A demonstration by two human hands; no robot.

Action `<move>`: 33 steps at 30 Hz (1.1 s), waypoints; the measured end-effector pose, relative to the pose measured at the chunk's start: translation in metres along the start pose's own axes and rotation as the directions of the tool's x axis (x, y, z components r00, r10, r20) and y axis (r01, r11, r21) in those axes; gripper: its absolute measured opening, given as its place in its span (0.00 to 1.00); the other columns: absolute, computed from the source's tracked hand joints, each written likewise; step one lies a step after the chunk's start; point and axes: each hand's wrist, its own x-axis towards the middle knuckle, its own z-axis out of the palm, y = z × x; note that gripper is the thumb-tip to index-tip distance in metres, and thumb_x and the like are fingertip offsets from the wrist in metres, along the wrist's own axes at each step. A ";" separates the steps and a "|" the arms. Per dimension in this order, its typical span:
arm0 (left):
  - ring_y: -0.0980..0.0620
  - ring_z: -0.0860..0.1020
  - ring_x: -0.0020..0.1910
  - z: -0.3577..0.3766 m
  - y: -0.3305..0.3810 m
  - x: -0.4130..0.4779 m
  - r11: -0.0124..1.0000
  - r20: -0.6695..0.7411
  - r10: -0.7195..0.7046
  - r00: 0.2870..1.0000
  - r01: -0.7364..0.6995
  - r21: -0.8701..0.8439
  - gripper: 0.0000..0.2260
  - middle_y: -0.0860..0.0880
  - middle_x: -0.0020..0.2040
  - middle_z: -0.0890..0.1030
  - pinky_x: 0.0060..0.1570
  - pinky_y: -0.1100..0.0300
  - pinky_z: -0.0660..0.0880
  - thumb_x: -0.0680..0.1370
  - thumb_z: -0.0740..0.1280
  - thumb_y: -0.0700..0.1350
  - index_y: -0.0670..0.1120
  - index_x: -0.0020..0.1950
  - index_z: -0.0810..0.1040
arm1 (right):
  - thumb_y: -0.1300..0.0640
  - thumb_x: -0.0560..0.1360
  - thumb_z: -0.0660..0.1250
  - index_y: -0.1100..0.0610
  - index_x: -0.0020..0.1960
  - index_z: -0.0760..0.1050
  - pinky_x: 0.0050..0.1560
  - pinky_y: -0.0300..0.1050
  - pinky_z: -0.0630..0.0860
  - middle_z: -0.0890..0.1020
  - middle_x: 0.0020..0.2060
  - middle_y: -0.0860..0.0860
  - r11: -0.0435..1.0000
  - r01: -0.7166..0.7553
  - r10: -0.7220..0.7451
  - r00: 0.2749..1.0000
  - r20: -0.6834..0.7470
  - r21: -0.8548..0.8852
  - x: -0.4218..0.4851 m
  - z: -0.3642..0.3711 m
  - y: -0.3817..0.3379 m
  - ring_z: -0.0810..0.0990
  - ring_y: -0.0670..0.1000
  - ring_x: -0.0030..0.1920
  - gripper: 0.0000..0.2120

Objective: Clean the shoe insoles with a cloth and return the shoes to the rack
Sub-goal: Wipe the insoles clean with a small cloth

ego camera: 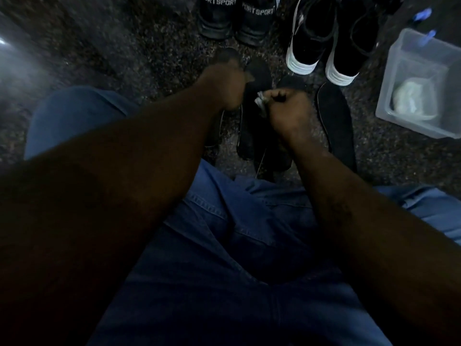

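My left hand (224,87) grips a dark insole (228,56) whose tip sticks out past the knuckles. My right hand (287,109) is curled round a small whitish cloth (260,99), held close beside the left hand. Below the hands lie a black insole or shoe (259,78) and another dark piece (290,82); in the dim light I cannot tell which. A further black insole (336,121) lies flat on the floor to the right.
A pair of black SPORT shoes (237,18) and a pair of black shoes with white soles (321,41) stand on the speckled floor ahead. A clear plastic tub (424,58) holding something white sits at right. My blue-trousered legs fill the foreground.
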 end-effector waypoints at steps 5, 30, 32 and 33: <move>0.28 0.68 0.70 0.006 0.005 0.000 0.999 0.100 0.014 0.995 -0.017 0.027 0.30 0.35 0.78 0.59 0.66 0.39 0.72 0.81 0.67 0.54 0.61 0.81 0.60 | 0.54 0.77 0.71 0.56 0.58 0.86 0.60 0.41 0.76 0.87 0.56 0.55 0.884 0.251 -0.185 0.963 0.197 -0.394 0.020 0.006 -0.023 0.85 0.55 0.58 0.12; 0.28 0.63 0.76 0.014 0.005 0.008 0.997 0.158 -0.040 0.987 0.028 0.077 0.33 0.36 0.82 0.51 0.70 0.36 0.69 0.83 0.65 0.53 0.67 0.82 0.51 | 0.63 0.74 0.70 0.56 0.57 0.86 0.62 0.45 0.79 0.87 0.56 0.52 0.813 0.324 -0.023 0.847 0.531 -0.483 -0.068 -0.025 0.007 0.84 0.53 0.57 0.14; 0.28 0.64 0.75 0.014 0.005 0.009 0.996 0.159 -0.042 0.986 0.029 0.080 0.33 0.36 0.82 0.51 0.70 0.35 0.70 0.83 0.66 0.53 0.68 0.82 0.51 | 0.63 0.75 0.71 0.50 0.56 0.87 0.62 0.43 0.79 0.87 0.56 0.49 0.870 0.276 -0.103 0.912 0.398 -0.408 -0.059 -0.029 0.006 0.85 0.50 0.56 0.14; 0.28 0.65 0.74 0.014 0.005 0.009 0.996 0.156 -0.039 0.987 0.027 0.083 0.33 0.36 0.82 0.52 0.69 0.35 0.71 0.83 0.66 0.53 0.68 0.82 0.51 | 0.61 0.75 0.71 0.49 0.57 0.87 0.62 0.44 0.79 0.87 0.56 0.49 0.854 0.280 -0.138 0.934 0.329 -0.438 -0.054 -0.029 0.004 0.85 0.51 0.56 0.13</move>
